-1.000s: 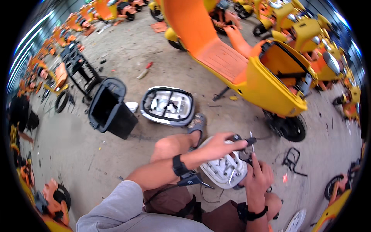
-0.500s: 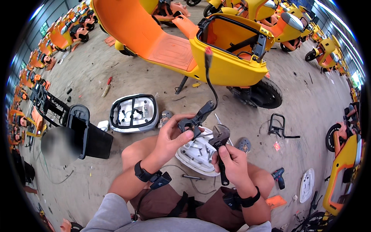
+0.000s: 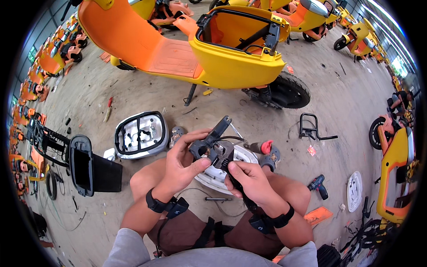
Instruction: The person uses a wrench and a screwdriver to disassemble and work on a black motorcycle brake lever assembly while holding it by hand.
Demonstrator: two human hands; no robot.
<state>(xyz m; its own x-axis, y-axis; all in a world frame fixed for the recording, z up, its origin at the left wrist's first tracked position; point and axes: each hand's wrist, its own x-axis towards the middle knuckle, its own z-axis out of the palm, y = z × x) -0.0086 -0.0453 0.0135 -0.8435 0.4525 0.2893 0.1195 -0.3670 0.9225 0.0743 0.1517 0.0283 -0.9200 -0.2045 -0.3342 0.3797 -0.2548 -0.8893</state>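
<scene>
My left hand (image 3: pixel 182 167) is closed round a black bracket (image 3: pixel 215 132) with a ring-shaped clamp and a dark cable. My right hand (image 3: pixel 251 184) grips an adjustable wrench (image 3: pixel 224 156) by its dark handle, with the jaw against or very near the bracket; exact contact cannot be told. Below both hands, between my legs, lies a white plastic cover (image 3: pixel 209 181) with small metal pieces, partly hidden by my hands. A red-ended piece (image 3: pixel 266 147) shows just beyond my right hand, near my shoe.
A yellow-orange scooter body (image 3: pixel 231 71) stands ahead. At left are a white-silver lidded part (image 3: pixel 142 133) and a black plastic bin (image 3: pixel 106 178). At right lie a black tube frame (image 3: pixel 307 129), a drill (image 3: pixel 319 186), an orange tray (image 3: pixel 318 215) and another scooter body (image 3: pixel 391 182).
My hands have come upright before me, the view shifting with them. Since half a second ago, the wrench has moved to the bracket, and the cable's raised red end has dropped.
</scene>
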